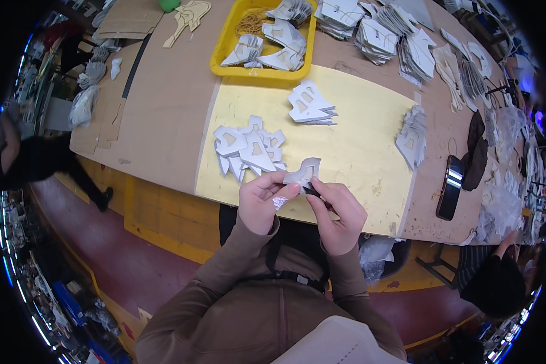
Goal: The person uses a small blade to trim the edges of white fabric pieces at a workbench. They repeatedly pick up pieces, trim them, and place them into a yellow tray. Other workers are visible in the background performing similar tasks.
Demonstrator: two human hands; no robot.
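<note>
Between my two hands, above the near edge of the yellow sheet [358, 182], is a small grey-white cut-out piece [304, 171] with an opening in it. My left hand [264, 197] pinches its left side between thumb and fingers; a patterned silvery patch sits by the thumb. At the piece's lower right, the thumb and fingertips of my right hand [340, 212] close on it, beside a dark bit under its edge. Just beyond my left hand lies a loose heap of similar white cut-out pieces [255, 153]. Farther off is a neater stack of white pieces [309, 103].
A yellow tray [261, 74] with bundled pieces and rubber bands stands at the far side. More stacks [376, 39] lie at the far right. A grey pile [412, 136] sits at the sheet's right edge, near a phone [450, 188]. Other people are at both sides.
</note>
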